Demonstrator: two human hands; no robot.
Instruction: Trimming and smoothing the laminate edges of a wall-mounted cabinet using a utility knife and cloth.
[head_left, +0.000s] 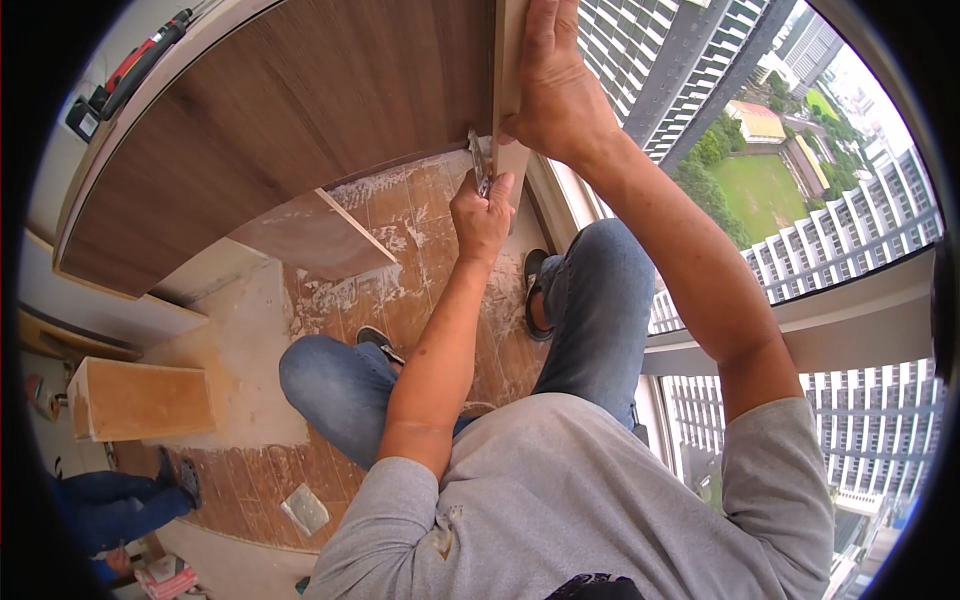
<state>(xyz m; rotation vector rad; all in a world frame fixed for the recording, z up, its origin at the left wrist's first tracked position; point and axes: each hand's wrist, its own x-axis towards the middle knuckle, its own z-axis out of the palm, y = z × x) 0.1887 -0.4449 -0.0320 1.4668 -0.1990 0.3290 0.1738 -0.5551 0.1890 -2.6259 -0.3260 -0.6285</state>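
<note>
My left hand is closed around a slim silver metal hand tool; its exact kind is unclear. The tool points up beside the lower part of a pale upright wooden strip. On the strip's window side, my right hand holds it, thumb at its edge and fingers reaching up along it; the fingertips are cut off by the upper rim. A large dark brown wood-grain panel meets the strip on the left.
Windows run along my right. A loose board juts out below the panel, above the scuffed wooden floor. At left are a wooden box and another person's legs. A red-and-black tool rests on the panel's top.
</note>
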